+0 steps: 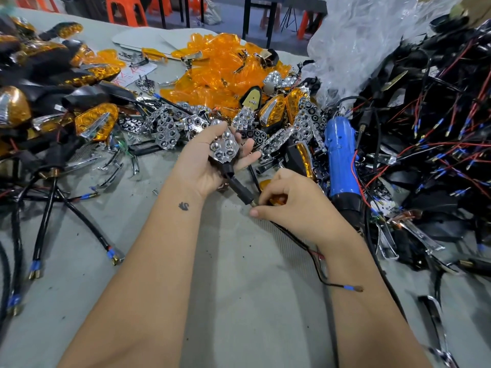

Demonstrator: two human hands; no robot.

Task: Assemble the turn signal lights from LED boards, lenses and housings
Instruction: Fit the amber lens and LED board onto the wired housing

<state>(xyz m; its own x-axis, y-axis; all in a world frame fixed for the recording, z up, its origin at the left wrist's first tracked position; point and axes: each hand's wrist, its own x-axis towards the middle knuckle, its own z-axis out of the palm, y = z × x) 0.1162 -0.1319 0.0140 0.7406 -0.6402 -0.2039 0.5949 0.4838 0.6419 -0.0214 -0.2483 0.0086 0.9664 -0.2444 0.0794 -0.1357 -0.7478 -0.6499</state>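
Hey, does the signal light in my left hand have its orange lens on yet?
Not yet. The housing in your left hand shows its bare chrome reflector cups, no orange cover. The right hand pinches the stem's end.

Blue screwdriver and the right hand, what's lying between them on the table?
In the head view, between the screwdriver and the right hand there's a black housing with an amber lens, plus a red wire.

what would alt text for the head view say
Left hand holds a black housing fitted with a chrome reflector while the right hand pinches its stem end. Orange lenses, chrome reflectors, a blue screwdriver and wired housings lie around on the table.
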